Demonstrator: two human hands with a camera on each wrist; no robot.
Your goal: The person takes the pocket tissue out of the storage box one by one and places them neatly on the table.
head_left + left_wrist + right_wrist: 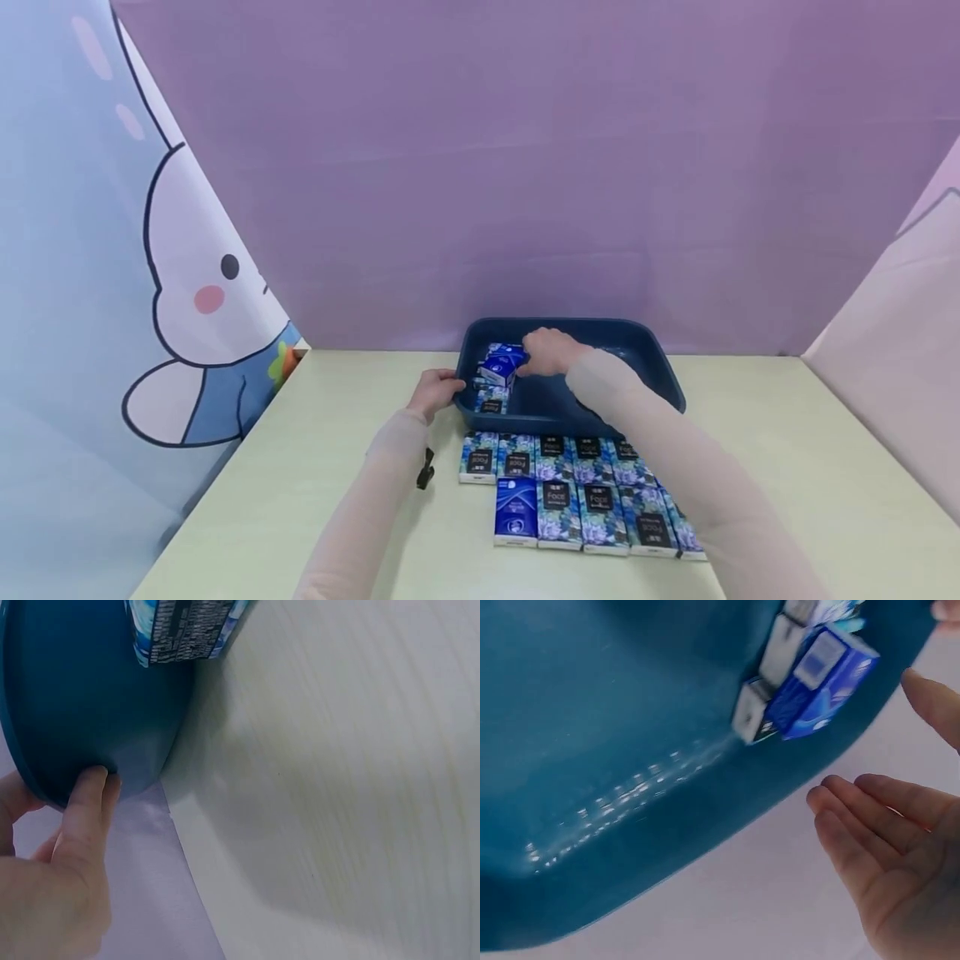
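Note:
A dark blue plastic bin (555,398) stands at the back of the table. My left hand (435,392) grips its left rim, fingers on the outer wall and thumb over the edge in the left wrist view. Inside, along the left side, lie several floral tissue packs (492,400). A plain blue tissue pack (825,682) rests tilted on top of them. Over the bin, right beside that blue pack, is my right hand (551,350). In the right wrist view its fingers (855,847) are loosely bent and apart from the thumb, with nothing between them.
Two rows of floral tissue packs (558,512) lie on the table (247,517) in front of the bin, with one blue pack (516,510) at the front row's left end. My right sleeve covers part of the rows. A purple backdrop (480,183) rises behind the bin.

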